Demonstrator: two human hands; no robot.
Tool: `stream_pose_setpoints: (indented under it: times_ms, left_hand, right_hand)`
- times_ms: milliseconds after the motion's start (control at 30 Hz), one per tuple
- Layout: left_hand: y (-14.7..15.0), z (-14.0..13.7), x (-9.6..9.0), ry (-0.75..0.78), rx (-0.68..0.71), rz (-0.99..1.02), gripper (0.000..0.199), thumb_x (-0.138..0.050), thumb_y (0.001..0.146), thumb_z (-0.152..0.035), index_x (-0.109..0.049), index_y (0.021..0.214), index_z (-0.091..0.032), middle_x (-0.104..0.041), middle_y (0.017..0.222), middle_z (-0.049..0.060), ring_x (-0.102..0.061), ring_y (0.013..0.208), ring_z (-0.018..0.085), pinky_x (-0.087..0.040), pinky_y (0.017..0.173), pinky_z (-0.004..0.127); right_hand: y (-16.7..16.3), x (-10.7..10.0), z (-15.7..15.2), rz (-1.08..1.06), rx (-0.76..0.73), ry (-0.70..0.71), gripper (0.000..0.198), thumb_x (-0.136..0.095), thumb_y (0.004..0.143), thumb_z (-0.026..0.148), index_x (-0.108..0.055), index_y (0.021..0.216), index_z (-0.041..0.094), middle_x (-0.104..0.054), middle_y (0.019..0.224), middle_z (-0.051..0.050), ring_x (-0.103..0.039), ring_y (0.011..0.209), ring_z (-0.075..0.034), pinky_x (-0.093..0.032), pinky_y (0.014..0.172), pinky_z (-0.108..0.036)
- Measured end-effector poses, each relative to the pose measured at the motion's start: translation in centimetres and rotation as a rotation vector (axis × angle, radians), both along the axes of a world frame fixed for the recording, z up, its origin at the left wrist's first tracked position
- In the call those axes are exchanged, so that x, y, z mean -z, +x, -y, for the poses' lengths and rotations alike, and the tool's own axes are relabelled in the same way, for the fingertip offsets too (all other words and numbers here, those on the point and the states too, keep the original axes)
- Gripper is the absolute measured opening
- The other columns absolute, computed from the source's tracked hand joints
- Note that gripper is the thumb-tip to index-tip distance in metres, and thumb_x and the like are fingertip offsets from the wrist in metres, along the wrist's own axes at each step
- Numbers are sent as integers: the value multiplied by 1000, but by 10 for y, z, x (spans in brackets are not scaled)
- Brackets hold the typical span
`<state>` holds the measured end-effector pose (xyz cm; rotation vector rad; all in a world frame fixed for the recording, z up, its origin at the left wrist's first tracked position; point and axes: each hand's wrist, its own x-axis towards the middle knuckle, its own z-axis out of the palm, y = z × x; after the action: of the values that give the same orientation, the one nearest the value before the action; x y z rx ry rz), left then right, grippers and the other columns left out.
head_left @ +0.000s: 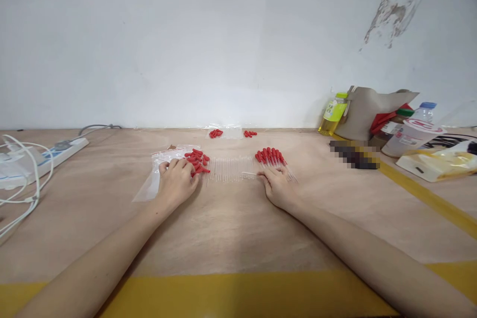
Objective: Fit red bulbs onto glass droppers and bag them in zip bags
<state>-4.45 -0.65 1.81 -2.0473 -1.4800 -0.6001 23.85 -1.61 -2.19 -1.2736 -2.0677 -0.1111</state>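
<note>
My left hand [177,181] rests on the table with its fingers curled at a loose pile of red rubber bulbs [197,161]; whether it pinches one I cannot tell. My right hand [276,187] pinches a clear glass tube [249,174] at its right end. Between the hands lies a row of clear glass tubes [230,167]. Just beyond my right hand sits a bunch of finished droppers with red bulbs [271,155].
A clear plastic bag [154,179] lies under my left hand. More red bulbs [215,132] sit on plastic by the wall. A power strip with white cables [40,159] is at the left. Bottles [333,114], a grey bag [367,109] and a packet [436,163] crowd the right.
</note>
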Motion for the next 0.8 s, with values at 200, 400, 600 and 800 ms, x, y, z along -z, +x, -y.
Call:
stream_pose_setpoints:
  times_ms: [200,400,600,800]
  left_hand:
    - [28,17,5,-118,276,164,9,-47,79,-26,-51,79,-18,-62,77,3,-56,75,21,-32,78,40]
    - [50,16,25,-218,531,314,21,-43,85,-20,-53,103,-17,-60,93,6,-56,84,17,-42,75,31]
    - [53,19,20,-216,573,414,19,-44,85,-17,-58,97,-18,-62,91,4,-58,80,15,-46,72,28]
    - [55,23,17,-276,571,488,17,-48,84,-20,-59,96,-20,-63,90,2,-58,79,14,-47,71,26]
  right_hand:
    - [-3,0,3,-51,-57,-20,22,-36,84,13,-52,98,16,-64,88,-5,-56,79,-15,-28,85,-34]
    - [-8,2,9,32,-172,45,35,-35,82,7,-52,110,19,-62,99,-6,-55,90,-14,-26,91,-36]
    - [-9,3,9,27,-166,64,35,-36,81,7,-53,108,20,-63,98,-6,-56,89,-15,-27,90,-38]
    - [-10,-1,11,19,-191,73,30,-38,84,11,-55,106,22,-64,95,-3,-57,82,-13,-25,91,-38]
